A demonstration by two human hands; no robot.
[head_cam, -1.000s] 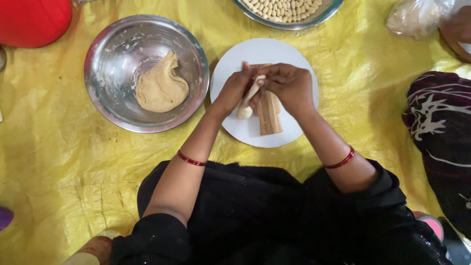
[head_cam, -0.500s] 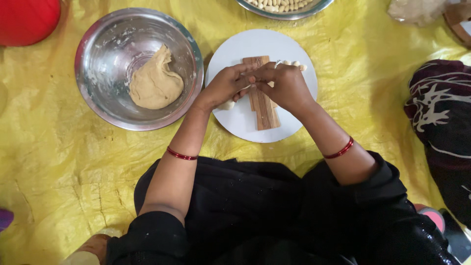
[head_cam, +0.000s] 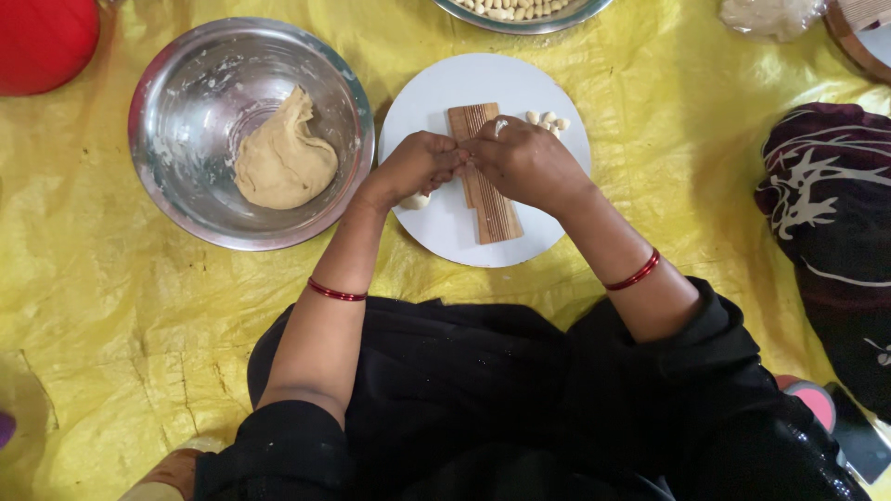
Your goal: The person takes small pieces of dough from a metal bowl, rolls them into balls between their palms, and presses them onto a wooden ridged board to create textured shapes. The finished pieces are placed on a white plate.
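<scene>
A ridged wooden board [head_cam: 489, 195] lies on a round white plate [head_cam: 436, 88] on the yellow sheet. My left hand [head_cam: 415, 167] and my right hand [head_cam: 522, 160] meet fingertip to fingertip over the board's middle, pinching something small that the fingers hide. A pale lump of dough [head_cam: 415, 200] peeks out under my left hand on the plate. Several small shaped dough pieces [head_cam: 548, 120] sit on the plate beyond my right hand. A steel bowl [head_cam: 186, 56] to the left holds a large mass of tan dough [head_cam: 282, 160].
A second steel bowl [head_cam: 520, 13] with several shaped pieces stands at the top edge. A red round object [head_cam: 42, 39] is at the top left. Dark patterned cloth [head_cam: 831, 209] lies at the right. A plastic bag [head_cam: 768, 16] and a wooden-rimmed item [head_cam: 858, 37] are at the top right.
Both hands have moved from the board's top toward its middle, fingertips now joined. The dough roll held a second ago is no longer seen; shaped pieces are now exposed on the plate.
</scene>
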